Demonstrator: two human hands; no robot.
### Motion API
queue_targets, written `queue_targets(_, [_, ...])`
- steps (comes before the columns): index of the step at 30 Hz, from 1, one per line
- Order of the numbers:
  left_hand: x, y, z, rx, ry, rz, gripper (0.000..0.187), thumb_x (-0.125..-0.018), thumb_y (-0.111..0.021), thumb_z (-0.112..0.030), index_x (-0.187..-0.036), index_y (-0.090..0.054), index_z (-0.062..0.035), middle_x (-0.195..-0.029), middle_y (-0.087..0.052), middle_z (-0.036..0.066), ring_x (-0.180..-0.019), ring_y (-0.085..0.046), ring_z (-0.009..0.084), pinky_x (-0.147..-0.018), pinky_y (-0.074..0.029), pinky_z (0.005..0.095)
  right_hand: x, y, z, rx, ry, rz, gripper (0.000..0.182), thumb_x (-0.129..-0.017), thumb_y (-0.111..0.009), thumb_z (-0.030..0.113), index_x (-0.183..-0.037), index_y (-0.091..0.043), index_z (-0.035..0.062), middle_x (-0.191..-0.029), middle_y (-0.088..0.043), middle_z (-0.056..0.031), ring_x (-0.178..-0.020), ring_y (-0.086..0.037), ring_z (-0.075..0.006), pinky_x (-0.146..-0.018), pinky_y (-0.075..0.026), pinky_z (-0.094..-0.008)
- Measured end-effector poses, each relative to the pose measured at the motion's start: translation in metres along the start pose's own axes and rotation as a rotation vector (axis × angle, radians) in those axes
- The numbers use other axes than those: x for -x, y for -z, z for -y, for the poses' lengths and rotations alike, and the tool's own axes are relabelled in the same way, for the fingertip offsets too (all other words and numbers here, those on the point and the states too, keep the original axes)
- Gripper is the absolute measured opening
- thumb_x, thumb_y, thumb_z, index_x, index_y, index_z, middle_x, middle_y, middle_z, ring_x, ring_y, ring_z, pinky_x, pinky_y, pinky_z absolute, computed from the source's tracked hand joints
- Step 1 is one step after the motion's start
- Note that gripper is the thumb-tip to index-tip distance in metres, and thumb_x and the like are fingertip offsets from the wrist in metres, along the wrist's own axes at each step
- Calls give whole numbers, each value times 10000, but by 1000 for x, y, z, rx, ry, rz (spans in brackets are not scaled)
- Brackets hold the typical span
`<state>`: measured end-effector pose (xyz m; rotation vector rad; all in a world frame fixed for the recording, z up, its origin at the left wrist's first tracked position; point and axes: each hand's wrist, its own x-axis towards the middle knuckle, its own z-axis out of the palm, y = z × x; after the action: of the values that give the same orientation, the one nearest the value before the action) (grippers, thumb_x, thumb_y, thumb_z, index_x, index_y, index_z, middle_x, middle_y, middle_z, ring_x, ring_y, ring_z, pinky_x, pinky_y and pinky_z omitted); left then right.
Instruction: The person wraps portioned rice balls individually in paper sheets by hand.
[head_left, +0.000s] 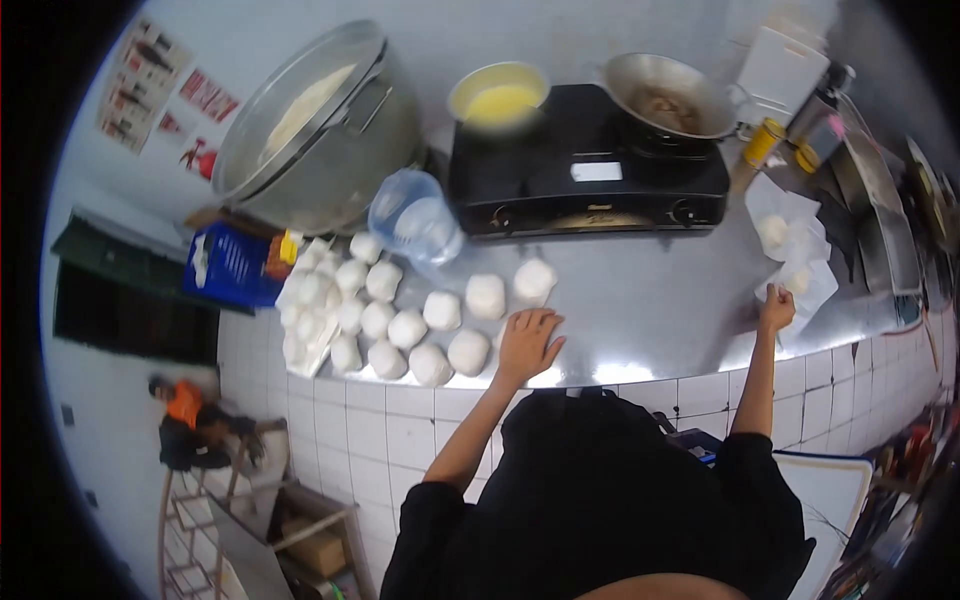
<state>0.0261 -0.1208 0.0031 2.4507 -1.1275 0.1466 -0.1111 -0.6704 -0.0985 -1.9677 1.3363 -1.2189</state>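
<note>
1. The left hand (527,342) lies flat and spread on the desk (640,310), palm down, gripping nothing.
2. The dough balls (405,320) sit on the desk to that hand's left and just above it. The nearest one (468,351) is just beside the thumb side of the hand; whether they touch cannot be told.
3. The right hand (775,308) is at the desk's right end, fingers curled at the edge of a white paper sheet (800,255). It seems to pinch the sheet, but the hold is too small to make out surely.
4. Two pale lumps lie on the paper; what they are is unclear.
5. The dough balls are round, with no long axis of their own. Together they form a loose band that runs from a white bag (305,310) at the left up toward the black stove (590,170).
6. A clear plastic jug (415,218) lies tipped beside a big steel pot (320,130); the pot's far side is cut off from view.
</note>
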Motion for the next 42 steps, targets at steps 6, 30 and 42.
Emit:
queue_targets(6, [-5, 0, 27, 414, 51, 117, 268, -959, -550, -295, -1151, -648, -135, -1155, -645, 69, -1089, -582, 294, -942, -435, 430, 79, 24, 62, 98, 393, 249, 89, -784, -702, 77, -841, -677, 13, -699, -620, -72, -675, -574, -208, -673, -457, -371])
queue_targets(30, [35, -23, -26, 366, -472, 294, 736, -728, -682, -97, -1429, -461, -140, -1480, -474, 45, -1410, -397, 219, -1201, -244, 459, 283, 135, 191, -324, 403, 1226, 489, -675, -859, 122, -1099, -618, 86, -1311, -600, -133, -1250, -544, -343, -1038, -450, -467])
queue_targets(42, [46, -49, -20, 227, -300, -52, 333, -741, -712, -53, -1051, -713, -173, -1095, -692, -56, -1103, -635, 136, -1071, -354, 449, 222, 156, 120, -129, 652, 1057, 444, -661, -561, -145, -1055, -673, 27, -1182, -683, -102, -1176, -616, -283, -1026, -485, -416])
